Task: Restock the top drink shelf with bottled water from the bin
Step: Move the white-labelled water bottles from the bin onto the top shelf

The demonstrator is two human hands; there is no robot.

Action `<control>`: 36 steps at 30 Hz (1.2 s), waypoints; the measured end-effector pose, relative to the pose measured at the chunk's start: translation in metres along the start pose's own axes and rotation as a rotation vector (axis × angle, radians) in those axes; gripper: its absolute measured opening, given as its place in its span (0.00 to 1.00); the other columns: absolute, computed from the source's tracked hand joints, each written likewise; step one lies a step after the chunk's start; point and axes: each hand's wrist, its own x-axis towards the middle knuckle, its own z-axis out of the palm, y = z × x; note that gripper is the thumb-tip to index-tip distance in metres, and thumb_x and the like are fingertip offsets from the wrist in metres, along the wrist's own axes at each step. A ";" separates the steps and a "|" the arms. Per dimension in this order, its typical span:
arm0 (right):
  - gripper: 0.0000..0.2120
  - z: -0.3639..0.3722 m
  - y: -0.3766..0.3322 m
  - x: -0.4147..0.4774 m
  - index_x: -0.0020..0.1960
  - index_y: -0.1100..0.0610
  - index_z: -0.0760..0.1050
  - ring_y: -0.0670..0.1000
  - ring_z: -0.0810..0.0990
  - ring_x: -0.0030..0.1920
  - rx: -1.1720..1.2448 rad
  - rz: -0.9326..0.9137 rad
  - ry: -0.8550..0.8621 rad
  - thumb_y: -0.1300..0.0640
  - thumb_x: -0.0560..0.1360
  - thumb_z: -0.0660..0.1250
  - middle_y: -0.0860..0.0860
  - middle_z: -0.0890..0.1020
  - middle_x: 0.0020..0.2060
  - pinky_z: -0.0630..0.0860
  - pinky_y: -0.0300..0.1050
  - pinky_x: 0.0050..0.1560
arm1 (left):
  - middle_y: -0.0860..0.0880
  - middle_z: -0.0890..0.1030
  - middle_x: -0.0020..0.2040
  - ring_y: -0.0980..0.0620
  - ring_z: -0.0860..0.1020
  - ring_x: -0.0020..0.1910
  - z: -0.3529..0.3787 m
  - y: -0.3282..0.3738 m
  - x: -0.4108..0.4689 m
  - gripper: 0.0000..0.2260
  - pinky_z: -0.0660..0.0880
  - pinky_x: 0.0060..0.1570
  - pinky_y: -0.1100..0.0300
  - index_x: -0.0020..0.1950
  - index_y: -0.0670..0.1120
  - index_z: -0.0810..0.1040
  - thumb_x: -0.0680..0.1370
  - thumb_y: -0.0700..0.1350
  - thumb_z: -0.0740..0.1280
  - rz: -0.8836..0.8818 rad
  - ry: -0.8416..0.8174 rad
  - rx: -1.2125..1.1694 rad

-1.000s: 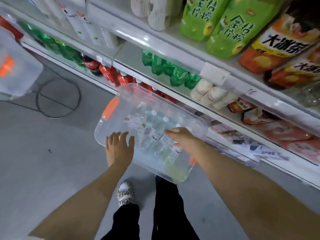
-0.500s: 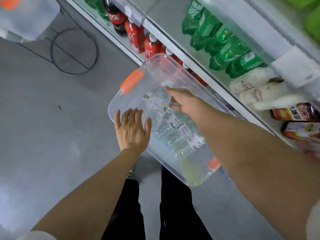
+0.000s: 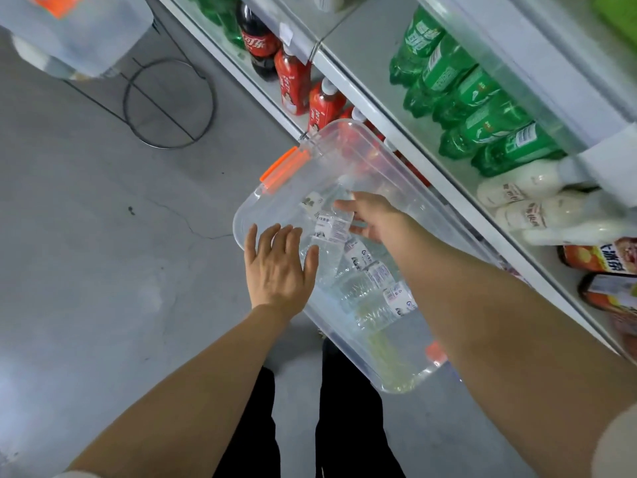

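Observation:
A clear plastic bin [image 3: 256, 205] with orange latches sits on the grey floor beside the shelving. Several water bottles [image 3: 379, 281] with white labels lie inside it. My right hand [image 3: 375, 215] reaches into the bin, and its fingers and thumb curl round one water bottle [image 3: 329, 227] at the label. My left hand [image 3: 275, 267] hovers over the bin's near side with straight, spread fingers, holding nothing. The top shelf is out of view.
The shelving runs along the right, with green bottles [image 3: 465, 94], red bottles [image 3: 293, 81], a cola bottle [image 3: 256, 43] and white bottles [image 3: 517, 191]. A round wire stand [image 3: 169, 101] and another clear bin [image 3: 79, 32] are at the upper left. My legs stand just before the bin.
My view has tilted down from the shelves toward the bin. My right hand has reached further along the bin and closed round a bottle. My left hand stays spread over the near side.

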 end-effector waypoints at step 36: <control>0.21 -0.047 0.044 -0.246 0.54 0.51 0.79 0.52 0.85 0.50 0.289 -0.474 0.483 0.56 0.65 0.84 0.50 0.86 0.49 0.79 0.46 0.42 | 0.50 0.67 0.77 0.51 0.62 0.76 -0.140 0.050 -0.018 0.24 0.52 0.75 0.56 0.78 0.52 0.64 0.84 0.59 0.48 0.317 -0.346 -0.562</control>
